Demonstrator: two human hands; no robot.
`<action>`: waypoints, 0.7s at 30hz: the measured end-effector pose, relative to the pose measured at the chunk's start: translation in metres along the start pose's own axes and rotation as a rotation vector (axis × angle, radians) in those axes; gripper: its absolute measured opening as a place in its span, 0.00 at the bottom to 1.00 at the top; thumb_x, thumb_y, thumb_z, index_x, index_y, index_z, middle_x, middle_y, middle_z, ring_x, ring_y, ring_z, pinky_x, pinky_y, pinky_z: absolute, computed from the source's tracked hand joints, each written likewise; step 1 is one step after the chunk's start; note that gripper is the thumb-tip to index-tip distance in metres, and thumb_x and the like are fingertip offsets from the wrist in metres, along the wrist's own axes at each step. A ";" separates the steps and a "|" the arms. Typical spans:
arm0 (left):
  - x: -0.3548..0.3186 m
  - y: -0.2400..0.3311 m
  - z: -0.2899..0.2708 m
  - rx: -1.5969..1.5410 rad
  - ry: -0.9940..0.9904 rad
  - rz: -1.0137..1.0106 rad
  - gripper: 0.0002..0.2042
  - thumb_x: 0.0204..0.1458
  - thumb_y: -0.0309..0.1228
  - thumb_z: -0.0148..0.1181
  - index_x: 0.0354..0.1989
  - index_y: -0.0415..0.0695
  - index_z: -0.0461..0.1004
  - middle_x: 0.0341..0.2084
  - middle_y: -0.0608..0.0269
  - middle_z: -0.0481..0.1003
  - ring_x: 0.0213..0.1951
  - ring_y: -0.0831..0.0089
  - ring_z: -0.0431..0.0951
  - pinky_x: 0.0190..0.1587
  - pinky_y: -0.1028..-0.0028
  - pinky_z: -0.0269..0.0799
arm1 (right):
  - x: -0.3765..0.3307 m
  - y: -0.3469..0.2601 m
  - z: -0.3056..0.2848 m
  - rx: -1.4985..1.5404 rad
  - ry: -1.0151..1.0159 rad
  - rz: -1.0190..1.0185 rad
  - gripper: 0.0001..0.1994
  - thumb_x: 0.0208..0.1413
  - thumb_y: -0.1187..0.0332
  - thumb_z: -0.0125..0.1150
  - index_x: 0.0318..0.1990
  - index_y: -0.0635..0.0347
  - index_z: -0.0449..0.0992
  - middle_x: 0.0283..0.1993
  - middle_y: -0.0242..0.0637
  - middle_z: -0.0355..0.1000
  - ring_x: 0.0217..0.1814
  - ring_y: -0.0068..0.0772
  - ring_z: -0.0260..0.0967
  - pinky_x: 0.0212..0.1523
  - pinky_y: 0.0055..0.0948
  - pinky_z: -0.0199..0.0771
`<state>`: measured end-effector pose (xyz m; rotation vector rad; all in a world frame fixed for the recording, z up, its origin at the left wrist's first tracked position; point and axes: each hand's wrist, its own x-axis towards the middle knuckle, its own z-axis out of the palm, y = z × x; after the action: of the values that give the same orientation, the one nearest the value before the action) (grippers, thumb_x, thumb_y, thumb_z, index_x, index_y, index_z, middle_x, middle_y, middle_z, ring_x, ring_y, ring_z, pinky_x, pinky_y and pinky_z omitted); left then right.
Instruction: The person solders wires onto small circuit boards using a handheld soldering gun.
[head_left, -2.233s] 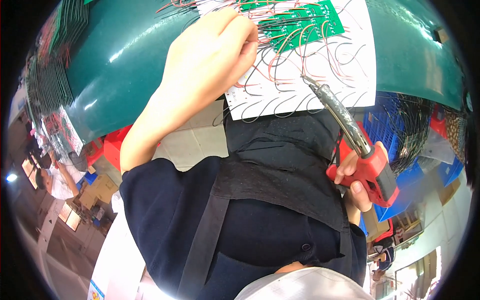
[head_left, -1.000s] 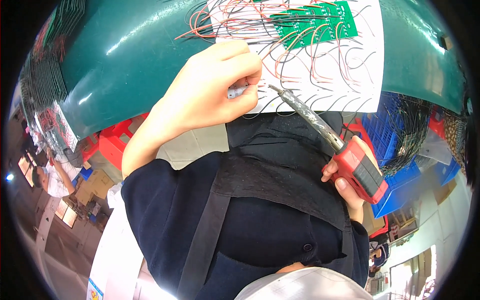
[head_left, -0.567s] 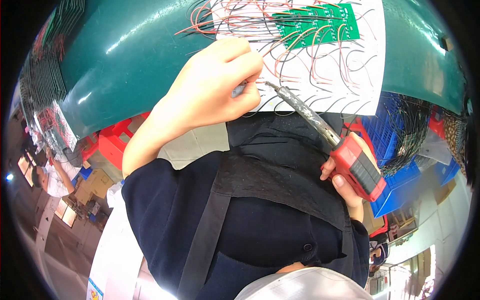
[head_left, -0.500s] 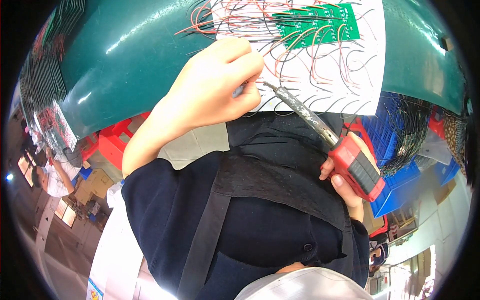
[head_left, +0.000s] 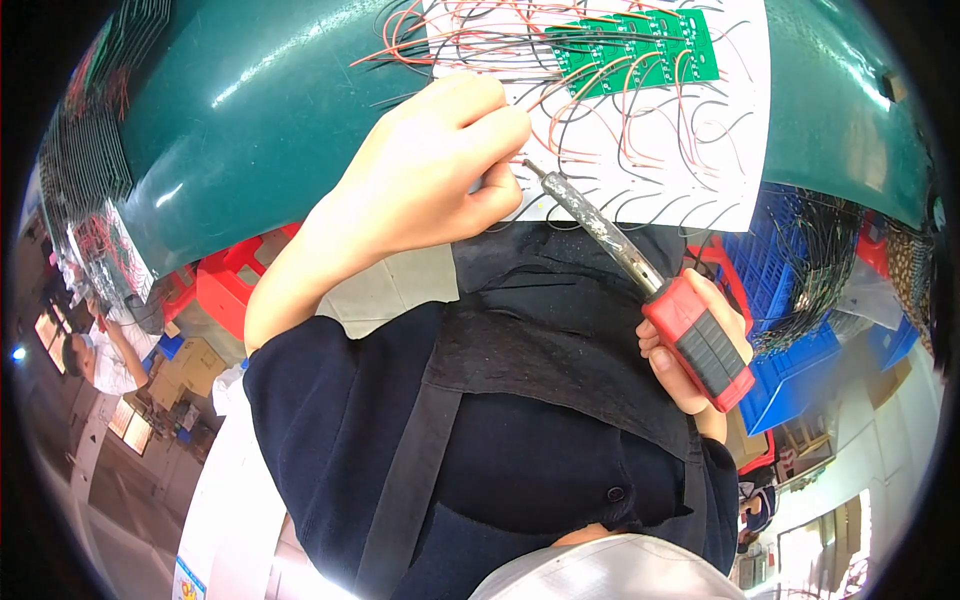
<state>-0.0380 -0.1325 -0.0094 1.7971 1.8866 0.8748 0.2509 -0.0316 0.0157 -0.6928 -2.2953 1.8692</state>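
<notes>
At the top edge of the view, the green board point(head_left: 634, 48) is cut off, so only its lower part shows, with red and black wires point(head_left: 620, 130) spreading from it over a white sheet point(head_left: 735, 150). That sheet lies on a dark green table point(head_left: 250, 120), whose far side runs out of view. Whatever the left hand point(head_left: 430, 170) pinches is hidden behind its own fingers; the fingers are curled together tightly near the sheet's lower left corner, and it is hard to make out whether a wire end sits between them. The iron's point(head_left: 640, 280) metal tip nearly meets those fingertips, but the point of contact is too small to tell.

The right hand point(head_left: 695, 345) is clamped around the iron's red and black handle, fingers wrapped fully, just off the table's near edge. The iron slants up and left from that hand toward the left hand. Both hands stand apart, joined only by the tool's length.

Below them a dark apron point(head_left: 540, 400) fills the middle. Blue crates point(head_left: 790, 290) sit to the right and red stools point(head_left: 225, 290) to the left, partly hidden under the table.
</notes>
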 end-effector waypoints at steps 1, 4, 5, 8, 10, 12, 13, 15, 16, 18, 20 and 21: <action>0.000 0.000 0.000 -0.001 0.000 0.001 0.09 0.31 0.17 0.57 0.21 0.41 0.65 0.20 0.62 0.63 0.24 0.65 0.67 0.28 0.72 0.65 | 0.001 -0.002 0.000 -0.001 -0.001 0.000 0.36 0.44 0.68 0.63 0.60 0.74 0.54 0.29 0.43 0.73 0.26 0.31 0.72 0.26 0.25 0.74; -0.001 -0.001 0.002 0.000 0.000 0.003 0.09 0.31 0.17 0.57 0.20 0.41 0.65 0.20 0.61 0.62 0.24 0.65 0.66 0.27 0.72 0.65 | -0.003 -0.008 0.007 0.192 0.175 0.103 0.26 0.39 0.71 0.62 0.49 0.77 0.68 0.27 0.46 0.74 0.31 0.41 0.75 0.37 0.29 0.73; -0.002 -0.001 0.001 -0.001 0.002 0.002 0.09 0.31 0.17 0.57 0.20 0.41 0.65 0.20 0.61 0.62 0.24 0.65 0.66 0.27 0.72 0.65 | -0.004 -0.012 0.011 0.343 0.261 0.145 0.25 0.40 0.70 0.62 0.47 0.77 0.69 0.27 0.46 0.74 0.31 0.41 0.75 0.37 0.29 0.73; -0.002 -0.001 -0.001 0.003 -0.003 0.006 0.09 0.31 0.17 0.57 0.20 0.41 0.65 0.20 0.61 0.62 0.24 0.65 0.66 0.27 0.71 0.65 | 0.005 -0.004 0.001 0.394 0.305 0.052 0.32 0.42 0.60 0.62 0.52 0.75 0.63 0.29 0.45 0.73 0.29 0.37 0.73 0.45 0.35 0.70; -0.001 -0.001 -0.002 -0.001 -0.005 0.003 0.09 0.32 0.17 0.57 0.20 0.41 0.65 0.20 0.61 0.62 0.24 0.65 0.66 0.27 0.71 0.65 | 0.017 0.006 0.001 0.538 0.386 -0.128 0.38 0.41 0.57 0.63 0.56 0.74 0.56 0.32 0.43 0.70 0.28 0.34 0.69 0.53 0.45 0.66; -0.001 -0.001 -0.002 0.005 -0.016 0.006 0.08 0.32 0.17 0.57 0.20 0.41 0.65 0.20 0.61 0.62 0.24 0.65 0.66 0.27 0.71 0.65 | 0.023 0.015 0.001 0.679 0.448 -0.158 0.39 0.42 0.59 0.60 0.61 0.70 0.51 0.31 0.38 0.68 0.28 0.32 0.68 0.58 0.54 0.59; -0.001 -0.002 -0.001 0.008 -0.026 0.008 0.08 0.32 0.17 0.57 0.20 0.41 0.65 0.20 0.61 0.62 0.24 0.64 0.66 0.27 0.71 0.65 | 0.027 0.018 0.002 0.752 0.487 -0.171 0.39 0.43 0.60 0.59 0.62 0.68 0.50 0.31 0.37 0.67 0.28 0.31 0.67 0.59 0.57 0.57; -0.001 -0.004 -0.001 0.001 -0.019 0.024 0.08 0.32 0.17 0.57 0.21 0.41 0.65 0.20 0.62 0.62 0.24 0.65 0.66 0.27 0.71 0.64 | 0.029 0.023 -0.001 0.753 0.493 -0.146 0.40 0.43 0.62 0.57 0.63 0.66 0.48 0.31 0.35 0.65 0.29 0.31 0.66 0.59 0.59 0.56; 0.000 -0.004 -0.001 -0.010 -0.013 0.039 0.08 0.33 0.18 0.58 0.21 0.42 0.66 0.19 0.62 0.62 0.24 0.66 0.66 0.26 0.72 0.64 | 0.029 0.027 -0.003 0.790 0.484 -0.183 0.40 0.43 0.62 0.57 0.64 0.66 0.47 0.32 0.35 0.65 0.30 0.31 0.65 0.59 0.59 0.56; 0.003 -0.003 -0.002 -0.034 -0.019 0.040 0.07 0.34 0.18 0.58 0.22 0.42 0.67 0.20 0.62 0.62 0.23 0.67 0.66 0.26 0.72 0.65 | 0.030 0.032 -0.009 0.835 0.455 -0.265 0.39 0.44 0.63 0.55 0.64 0.67 0.47 0.33 0.36 0.65 0.32 0.31 0.64 0.60 0.61 0.54; 0.008 -0.003 0.000 -0.062 -0.025 0.046 0.07 0.35 0.18 0.59 0.22 0.42 0.68 0.20 0.62 0.63 0.23 0.68 0.67 0.26 0.73 0.65 | 0.033 0.033 -0.017 0.781 0.495 -0.276 0.38 0.44 0.63 0.55 0.63 0.67 0.48 0.33 0.37 0.65 0.32 0.31 0.64 0.60 0.61 0.54; 0.012 -0.005 0.002 -0.065 -0.016 0.058 0.07 0.37 0.19 0.59 0.23 0.41 0.69 0.21 0.63 0.64 0.23 0.70 0.68 0.26 0.75 0.66 | 0.036 0.034 -0.021 0.727 0.535 -0.281 0.37 0.44 0.64 0.54 0.63 0.67 0.48 0.33 0.37 0.65 0.32 0.31 0.64 0.60 0.62 0.53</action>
<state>-0.0416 -0.1206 -0.0129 1.8223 1.7837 0.9283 0.2362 0.0067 -0.0185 -0.6086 -1.1987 1.8834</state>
